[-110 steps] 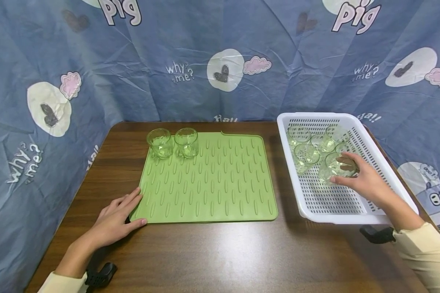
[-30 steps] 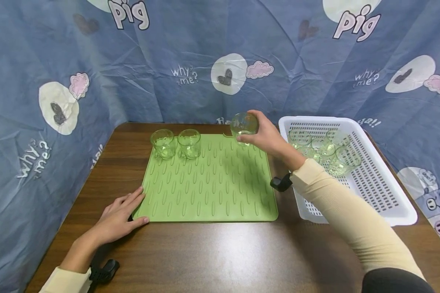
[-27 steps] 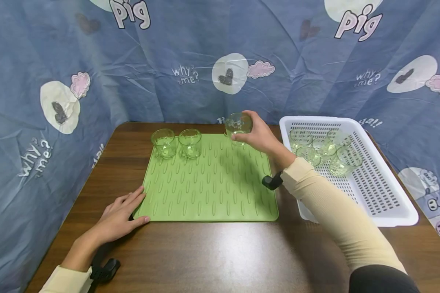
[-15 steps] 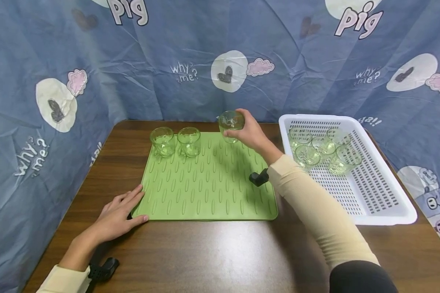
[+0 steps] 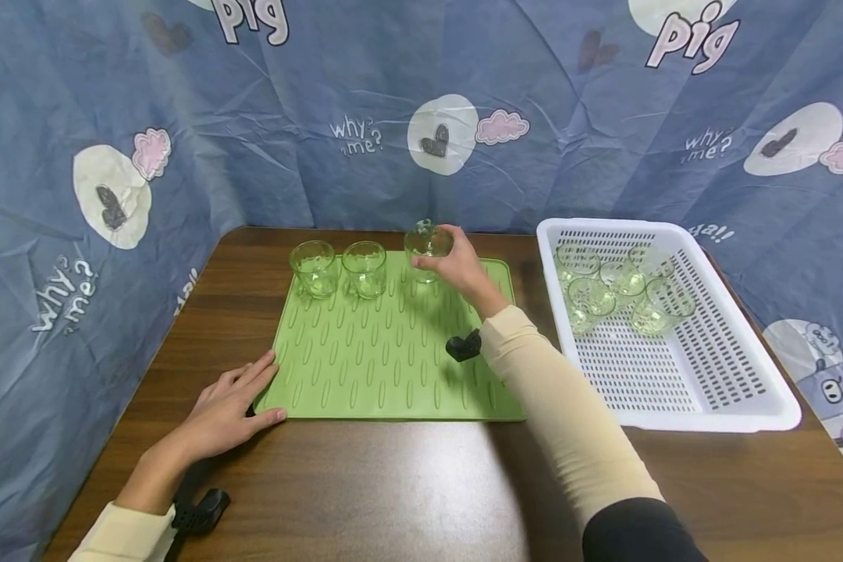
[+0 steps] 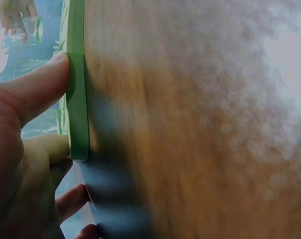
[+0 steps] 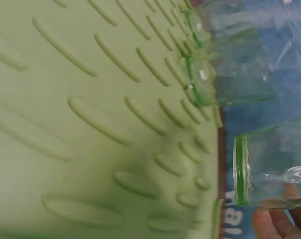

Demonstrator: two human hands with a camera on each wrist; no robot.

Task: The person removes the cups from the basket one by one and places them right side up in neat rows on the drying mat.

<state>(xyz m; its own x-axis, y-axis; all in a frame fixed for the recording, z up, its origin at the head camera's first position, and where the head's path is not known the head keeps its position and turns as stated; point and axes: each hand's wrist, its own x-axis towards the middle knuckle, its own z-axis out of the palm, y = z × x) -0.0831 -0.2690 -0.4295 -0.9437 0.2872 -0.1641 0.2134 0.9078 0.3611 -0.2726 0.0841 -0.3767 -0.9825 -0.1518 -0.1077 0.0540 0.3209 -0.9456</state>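
My right hand (image 5: pixel 459 264) grips a clear green-tinted glass tumbler (image 5: pixel 421 246), fingers on one side and thumb on the other. It is held upright at the back middle of a green ribbed mat (image 5: pixel 372 355); in the right wrist view a gap separates the tumbler's base (image 7: pixel 241 172) from the mat. To its left, two matching tumblers, a left one (image 5: pixel 314 269) and a right one (image 5: pixel 365 269), stand side by side on the mat's back edge. My left hand (image 5: pixel 228 410) rests at the mat's front left corner, fingers extended, thumb (image 6: pixel 48 82) against the edge.
A white slotted plastic basket (image 5: pixel 716 421) stands on the right of the brown wooden table (image 5: pixel 365 484), with several more glass tumblers (image 5: pixel 663 306) toward its back. A blue printed cloth (image 5: pixel 365 187) hangs behind the table.
The right hand took a tumbler from the basket and carried it left over the mat. In the last half second it shifted further left, toward the two standing tumblers. The left hand stayed put.
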